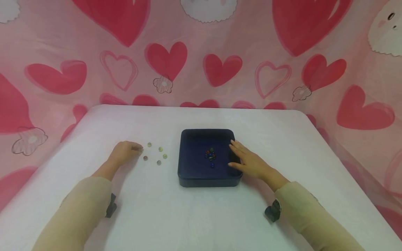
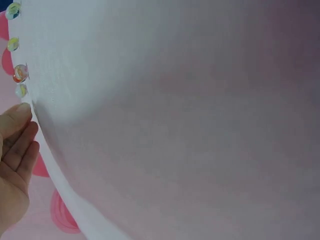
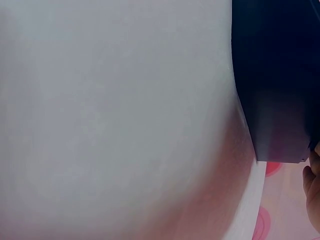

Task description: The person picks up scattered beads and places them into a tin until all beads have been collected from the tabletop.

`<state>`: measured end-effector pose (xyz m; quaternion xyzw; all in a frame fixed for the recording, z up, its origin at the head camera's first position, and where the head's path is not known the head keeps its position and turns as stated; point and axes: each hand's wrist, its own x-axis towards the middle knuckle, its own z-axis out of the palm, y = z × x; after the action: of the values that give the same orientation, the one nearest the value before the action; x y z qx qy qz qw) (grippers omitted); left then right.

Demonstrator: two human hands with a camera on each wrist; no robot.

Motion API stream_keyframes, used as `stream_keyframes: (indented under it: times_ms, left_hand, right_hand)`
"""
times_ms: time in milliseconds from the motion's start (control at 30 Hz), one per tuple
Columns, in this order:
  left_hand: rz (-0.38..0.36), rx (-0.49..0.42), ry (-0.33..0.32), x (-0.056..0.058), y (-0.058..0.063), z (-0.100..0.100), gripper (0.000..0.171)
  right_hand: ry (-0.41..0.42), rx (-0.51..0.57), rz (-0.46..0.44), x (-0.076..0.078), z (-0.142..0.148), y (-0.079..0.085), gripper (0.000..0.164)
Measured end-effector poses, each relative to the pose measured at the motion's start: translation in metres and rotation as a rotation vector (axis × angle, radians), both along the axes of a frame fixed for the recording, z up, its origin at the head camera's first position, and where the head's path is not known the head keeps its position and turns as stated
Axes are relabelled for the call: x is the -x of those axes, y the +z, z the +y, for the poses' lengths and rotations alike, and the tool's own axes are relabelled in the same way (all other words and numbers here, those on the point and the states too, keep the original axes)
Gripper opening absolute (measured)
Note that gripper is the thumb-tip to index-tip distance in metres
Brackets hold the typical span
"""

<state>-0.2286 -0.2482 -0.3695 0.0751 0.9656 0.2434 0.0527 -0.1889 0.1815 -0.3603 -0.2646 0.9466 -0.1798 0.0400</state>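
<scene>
My left hand (image 1: 125, 152) is low over the left of the table, thumb and fingertips drawn together around a clear glass marble (image 1: 142, 150), which the thumb hides in the left wrist view. Beside it lie several loose marbles (image 1: 160, 149), pale yellowish ones and a reddish one (image 2: 20, 73). A dark blue square box (image 1: 201, 183) stands mid-table with several coloured marbles (image 1: 211, 154) in it, mostly clustered, a blue one nearer the front. Across its right rim rests my right hand (image 1: 249, 162), fingers extended and spread; the right wrist view shows only part of it at the box corner.
The white table (image 1: 194, 216) has rounded far corners. Behind it and at its sides hangs a pink cloth (image 1: 194, 94) printed with hearts. Dark wrist devices (image 1: 272, 211) sit under both sleeves, close over the tabletop.
</scene>
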Motion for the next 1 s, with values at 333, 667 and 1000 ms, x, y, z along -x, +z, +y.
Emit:
stream_keyframes:
  times_ms: [333,667,1000]
  left_hand:
    - [0.064,-0.141,-0.034,-0.006,0.004,0.011,0.027]
    - [0.064,-0.285,-0.064,-0.015,0.015,0.041,0.027]
    - [0.131,-0.357,-0.170,-0.023,0.030,0.078,0.024]
  right_hand:
    - [-0.006,-0.005,-0.021,0.000,0.000,-0.001,0.070]
    - [0.006,-0.001,0.000,0.001,-0.001,0.001,0.071]
    - [0.004,-0.003,0.011,0.002,-0.003,0.001,0.069]
